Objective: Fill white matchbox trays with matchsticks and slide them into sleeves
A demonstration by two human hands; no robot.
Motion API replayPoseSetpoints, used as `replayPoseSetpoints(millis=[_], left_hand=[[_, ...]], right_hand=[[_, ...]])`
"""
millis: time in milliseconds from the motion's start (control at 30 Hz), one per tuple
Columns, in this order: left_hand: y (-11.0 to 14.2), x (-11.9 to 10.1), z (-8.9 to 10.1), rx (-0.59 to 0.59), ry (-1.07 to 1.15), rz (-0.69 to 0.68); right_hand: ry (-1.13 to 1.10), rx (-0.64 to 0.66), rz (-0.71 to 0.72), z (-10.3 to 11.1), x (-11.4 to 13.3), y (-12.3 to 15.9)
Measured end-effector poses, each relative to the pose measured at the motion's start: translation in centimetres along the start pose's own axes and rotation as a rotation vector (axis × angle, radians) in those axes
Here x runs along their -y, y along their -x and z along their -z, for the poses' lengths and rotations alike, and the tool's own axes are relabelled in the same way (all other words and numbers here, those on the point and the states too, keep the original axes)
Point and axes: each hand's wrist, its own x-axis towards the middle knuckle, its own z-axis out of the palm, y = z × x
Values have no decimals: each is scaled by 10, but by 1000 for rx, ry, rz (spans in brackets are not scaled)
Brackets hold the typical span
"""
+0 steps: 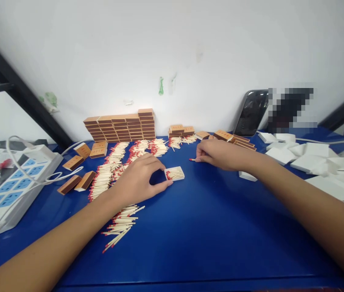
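— Head view: left hand (pixel 138 178) curled around small open matchbox tray (pixel 174 173) on blue bench (pixel 208 227), steadying it?

— Yes. Right hand (pixel 217 155) pinching one match (pixel 192 159) just beside. Better to lay heads the same way, keeping tray flat.

Pixelated patch (pixel 292 109) beside phone (pixel 251 112)
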Motion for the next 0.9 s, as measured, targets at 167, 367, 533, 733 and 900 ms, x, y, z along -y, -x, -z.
replayPoseSetpoints(millis=[167, 367, 533, 733, 900], left_hand=[[-1, -3, 1, -9, -6, 1], [-1, -4, 0, 15, 6, -4], [0, -3, 0, 5, 17, 0], [2, -9, -5, -5, 51, -33], [3, -13, -8, 11, 49, -26]], right_hand=[[-133, -87, 118, 0, 22, 6], [-209, -142, 256, -17, 62, 15], [-226, -292, 252, -17, 43, 6], [-169, -562, 62, -36, 2, -30], [-144, -493, 69, -47, 2, -51]])
